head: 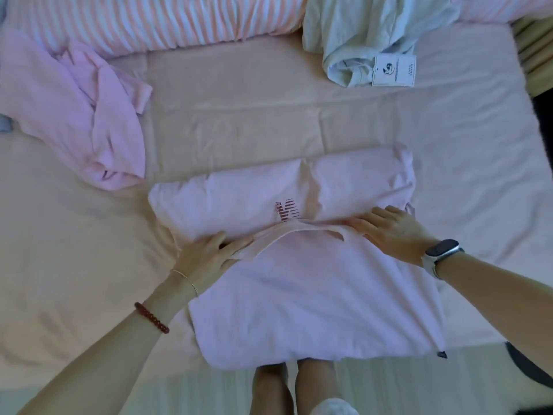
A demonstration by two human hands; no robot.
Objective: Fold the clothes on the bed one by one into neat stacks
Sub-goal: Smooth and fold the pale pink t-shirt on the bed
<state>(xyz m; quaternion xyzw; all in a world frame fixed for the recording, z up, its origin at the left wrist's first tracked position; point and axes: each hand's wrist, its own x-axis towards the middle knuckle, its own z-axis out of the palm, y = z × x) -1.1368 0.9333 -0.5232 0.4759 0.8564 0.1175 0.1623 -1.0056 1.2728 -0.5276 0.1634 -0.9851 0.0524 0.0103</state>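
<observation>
Pink T-shirt [314, 295] lies partly folded on the bed [239, 121] (near edge); left hand [209, 256] and right hand [392, 232] press it, fingers flat and spread, gripping nothing

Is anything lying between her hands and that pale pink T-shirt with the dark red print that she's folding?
Nothing visible does. The left hand and the right hand both rest flat on the pale pink T-shirt with the dark red print. The crumpled pink garment and the pale green garment with a white tag lie apart from it.
</observation>
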